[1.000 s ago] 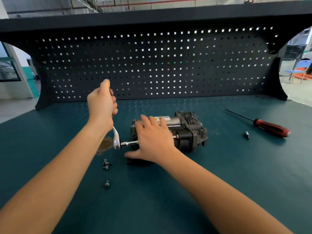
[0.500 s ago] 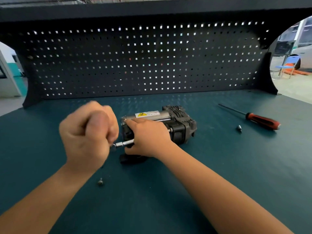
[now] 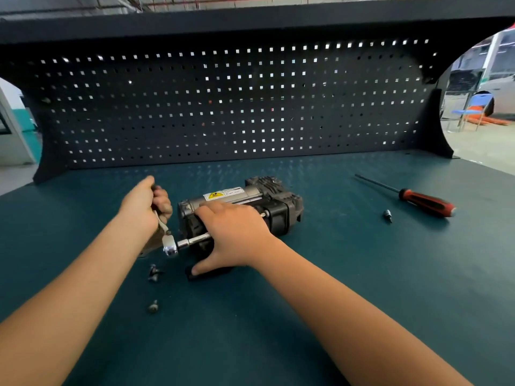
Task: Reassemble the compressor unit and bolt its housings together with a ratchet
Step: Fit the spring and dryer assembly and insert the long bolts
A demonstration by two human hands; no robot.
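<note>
Left of the tabletop's (image 3: 362,302) middle, well in from the near edge, the left hand (image 3: 143,210) curls its fingers round the handle of the ratchet (image 3: 170,247). The ratchet's head sits low and its handle rises toward the back edge. Loose bolts (image 3: 153,273) lie just nearer the near edge, apart from the tool.

From the head an extension bar (image 3: 195,240) runs rightward into the end of the compressor unit (image 3: 250,199), which lies on its side at the tabletop's middle. The right hand (image 3: 237,235) is spread flat over the unit, thumb splayed toward the near edge, pressing down and gripping nothing. It hides where the socket meets the bolt. Toward the right edge a small bit (image 3: 387,215) and a red-handled screwdriver (image 3: 426,200) lie well apart from the work.

The stroke likely goes best with the bar held square to the bolt and the swings kept short. The right palm should bear down so the rounded housing cannot roll. A tilted bar could slip off or cross the thread.
</note>
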